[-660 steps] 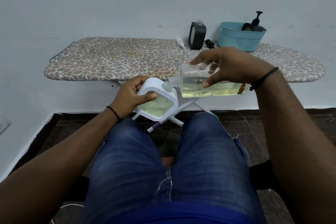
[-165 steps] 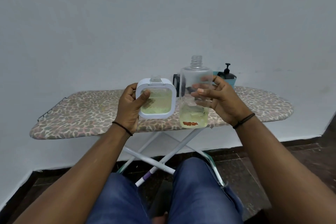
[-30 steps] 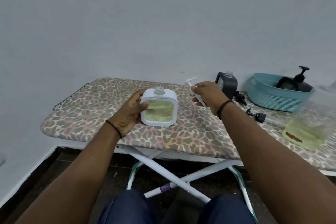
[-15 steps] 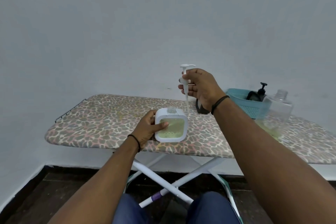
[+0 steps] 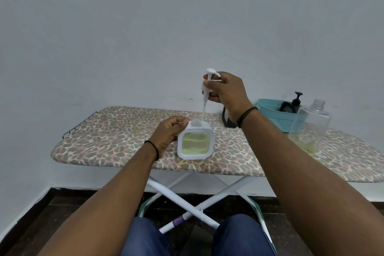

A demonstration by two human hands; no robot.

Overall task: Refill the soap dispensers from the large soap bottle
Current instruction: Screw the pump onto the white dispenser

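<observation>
Two hands: left hand [image 5: 169,134], right hand [image 5: 225,91]. Three soap dispensers: one white dispenser [image 5: 195,142], one black dispenser [image 5: 228,119], one dispenser in basket [image 5: 289,106]. One white pump [image 5: 207,89]. One large soap bottle [image 5: 311,124]. One teal basket [image 5: 274,114]. One ironing board [image 5: 116,137]. Two wristbands.

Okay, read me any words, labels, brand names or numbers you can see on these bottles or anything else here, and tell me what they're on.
No readable text anywhere.
Large soap bottle: a small reddish mark low inside it, too blurred to read.
White dispenser: no lettering visible.
White pump in the right hand: plain.
Black dispensers and teal basket: nothing legible.
</observation>
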